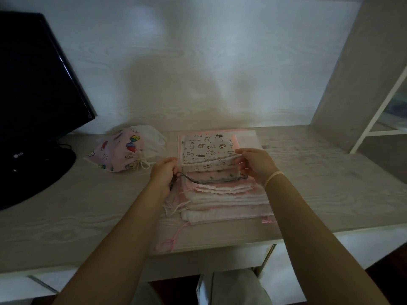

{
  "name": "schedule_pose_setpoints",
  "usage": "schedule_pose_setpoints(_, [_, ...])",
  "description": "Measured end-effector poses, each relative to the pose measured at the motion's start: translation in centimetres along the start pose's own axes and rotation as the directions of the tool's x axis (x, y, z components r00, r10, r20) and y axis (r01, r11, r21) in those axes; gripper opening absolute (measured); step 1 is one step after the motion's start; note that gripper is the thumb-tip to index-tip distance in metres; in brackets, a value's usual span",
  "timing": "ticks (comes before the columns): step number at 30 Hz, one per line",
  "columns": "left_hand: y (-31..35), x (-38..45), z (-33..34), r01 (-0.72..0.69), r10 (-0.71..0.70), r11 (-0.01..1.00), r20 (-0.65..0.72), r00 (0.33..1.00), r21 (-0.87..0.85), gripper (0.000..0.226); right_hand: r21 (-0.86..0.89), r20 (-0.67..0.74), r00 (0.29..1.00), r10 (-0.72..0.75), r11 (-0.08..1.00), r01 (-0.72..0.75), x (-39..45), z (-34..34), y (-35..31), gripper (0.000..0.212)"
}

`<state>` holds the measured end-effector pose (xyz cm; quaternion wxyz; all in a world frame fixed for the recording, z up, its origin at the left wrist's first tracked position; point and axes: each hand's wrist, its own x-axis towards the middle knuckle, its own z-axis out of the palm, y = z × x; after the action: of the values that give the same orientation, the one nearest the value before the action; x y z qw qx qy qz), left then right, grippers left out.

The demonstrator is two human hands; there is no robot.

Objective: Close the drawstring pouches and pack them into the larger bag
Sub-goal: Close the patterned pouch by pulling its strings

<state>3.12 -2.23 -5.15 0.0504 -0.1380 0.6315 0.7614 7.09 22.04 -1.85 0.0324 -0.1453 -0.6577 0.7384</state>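
A stack of flat drawstring pouches [226,199] lies on the desk in front of me, pink and white ones below. On top sits a white pouch with small animal prints [209,148]. My left hand [164,172] pinches the cords at that pouch's left end, a dark cord trailing from it. My right hand [253,164] grips the gathered mouth at its right end. To the left lies a pink cartoon-print pouch [119,153], drawn closed with a knotted cream cord, resting against a white bag [152,137].
A black monitor [37,89] on its round stand fills the left of the desk. A grey upright panel and a white shelf frame [374,119] stand at the right. The desk's front edge [220,249] runs below the stack, with loose pink cords hanging over it.
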Motion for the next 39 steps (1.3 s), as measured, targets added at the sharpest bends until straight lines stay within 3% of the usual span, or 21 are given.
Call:
schedule_pose_setpoints(4, [0.0,0.6,-0.3,0.056,-0.079,0.962,-0.078,0.994,-0.266,0.012,0.494,-0.175,0.97,0.168,0.867,-0.061,0.9,-0.7,1.3,0.017])
schedule_pose_setpoints(7, [-0.1,1.1,-0.8,0.087,-0.149,0.883,-0.101,0.984,-0.46,0.016,0.643,-0.251,0.942,0.223,0.766,-0.01,1.3,-1.1,1.7,0.023])
schedule_pose_setpoints(10, [-0.1,1.3,-0.6,0.086,-0.14,0.886,-0.087,0.986,-0.456,0.024,0.591,-0.237,0.958,0.158,0.806,0.014,1.1,-0.7,1.5,0.02])
schedule_pose_setpoints(15, [0.6,0.9,0.6,0.075,-0.086,0.929,-0.016,0.996,-0.363,0.032,0.423,-0.056,0.998,0.016,0.906,0.01,1.0,-0.4,0.4,0.021])
schedule_pose_setpoints(18, [1.7,0.1,1.7,0.07,-0.039,0.882,0.075,0.996,-0.467,0.022,0.346,-0.015,0.999,-0.029,0.938,0.032,1.2,-0.1,0.2,0.017])
schedule_pose_setpoints(22, [2.9,-1.0,2.8,0.136,-0.01,0.81,0.218,0.976,-0.571,0.006,0.245,-0.072,0.995,-0.076,0.965,0.092,1.4,0.6,0.0,0.018])
schedule_pose_setpoints(24, [3.0,-0.8,3.3,0.153,-0.025,0.82,0.232,0.972,-0.551,0.006,0.311,-0.059,0.996,-0.064,0.947,0.079,1.2,1.0,-0.3,0.025])
schedule_pose_setpoints(26, [2.8,-0.4,3.5,0.146,-0.031,0.859,0.234,0.972,-0.491,0.01,0.464,-0.02,1.0,-0.023,0.885,0.03,1.1,1.4,-0.6,0.027])
schedule_pose_setpoints(28, [2.5,0.0,3.6,0.068,-0.004,0.944,0.195,0.981,-0.322,0.014,0.553,0.006,1.0,0.019,0.833,-0.019,1.2,1.7,-0.8,0.028])
schedule_pose_setpoints(31, [2.2,0.0,3.8,-0.115,0.109,0.992,0.1,0.989,0.055,0.016,0.399,0.011,0.999,0.053,0.915,-0.053,1.4,2.0,-0.8,0.025])
schedule_pose_setpoints(33, [2.1,-0.3,4.1,-0.242,0.234,0.906,0.067,0.97,0.347,0.019,0.22,0.004,1.0,0.014,0.975,-0.015,1.3,2.3,-0.6,0.022])
schedule_pose_setpoints(35, [2.0,-0.4,3.9,-0.367,0.364,0.742,0.122,0.923,0.562,0.021,-0.012,-0.072,0.995,-0.071,0.997,0.07,1.4,2.6,-0.7,0.022])
schedule_pose_setpoints(39, [1.6,-0.1,2.0,-0.418,0.471,0.512,0.162,0.867,0.751,0.021,-0.458,-0.252,0.92,-0.299,0.875,0.159,2.2,1.9,-0.5,0.027])
